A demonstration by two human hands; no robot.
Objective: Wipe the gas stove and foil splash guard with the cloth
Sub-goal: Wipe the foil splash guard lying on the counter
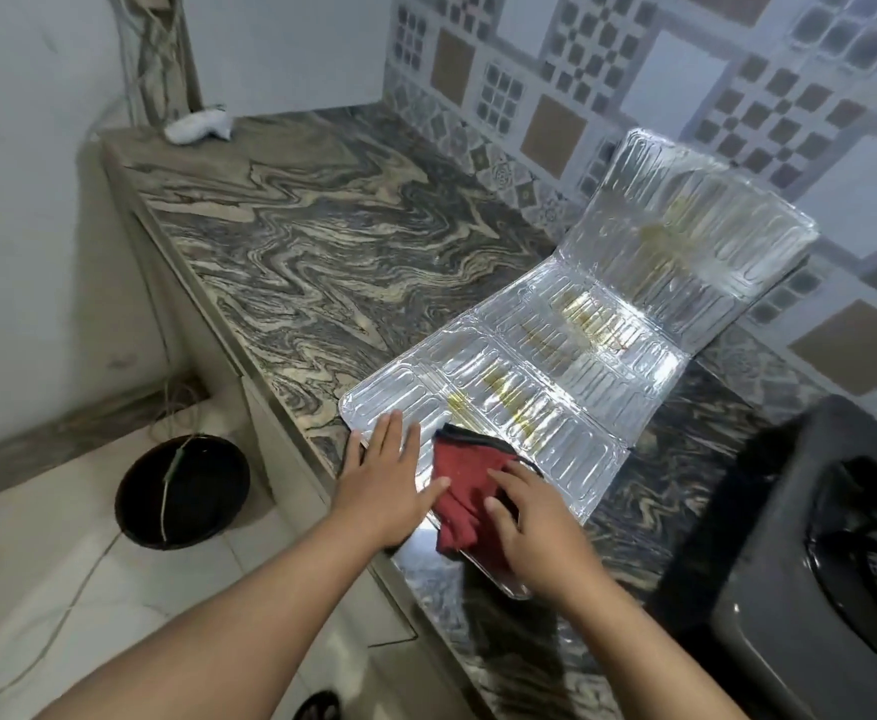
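Note:
The foil splash guard (571,335) lies unfolded across the marble counter, its far panel propped against the tiled wall, with yellowish grease streaks on its ribs. A red cloth (465,485) lies on the near panel. My right hand (540,532) presses on the cloth's right side, fingers curled over it. Flat on the foil's near left corner rests my left hand (389,480), fingers spread, holding the panel down. The dark gas stove (821,553) stands at the right edge of the view, untouched.
The marble counter (311,241) stretches back to a corner, where a white crumpled rag (199,126) lies. A black bucket (181,491) stands on the tiled floor to the left, below the counter edge. A patterned tile wall runs behind the guard.

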